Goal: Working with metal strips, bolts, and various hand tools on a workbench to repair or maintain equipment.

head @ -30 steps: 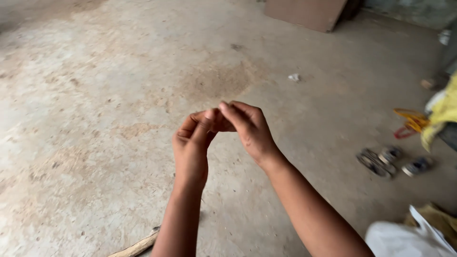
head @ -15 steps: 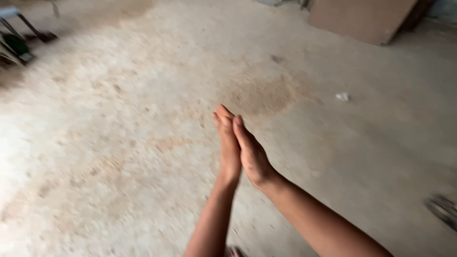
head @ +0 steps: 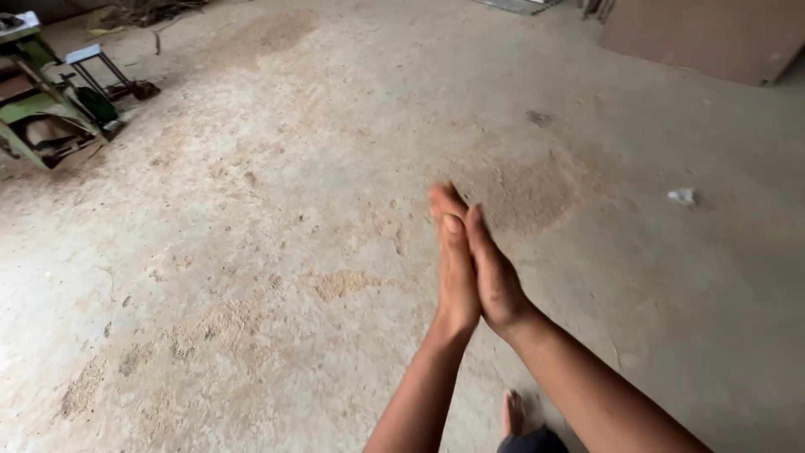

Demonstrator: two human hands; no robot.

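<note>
While both arms reach forward, left hand [head: 457, 273] and right hand [head: 496, 277] press flat together above the dusty floor [head: 251, 252].

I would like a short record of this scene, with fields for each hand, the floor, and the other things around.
left hand: flat, fingers straight, palm pressed against the right hand
right hand: flat, palm against the left hand; nothing seen between them
floor: bare concrete with patches of sawdust
green machine stand: far left corner
brown board: top right, on its edge
white scrap: on the floor, right of the hands
bare foot: bottom edge, below the hands
</note>
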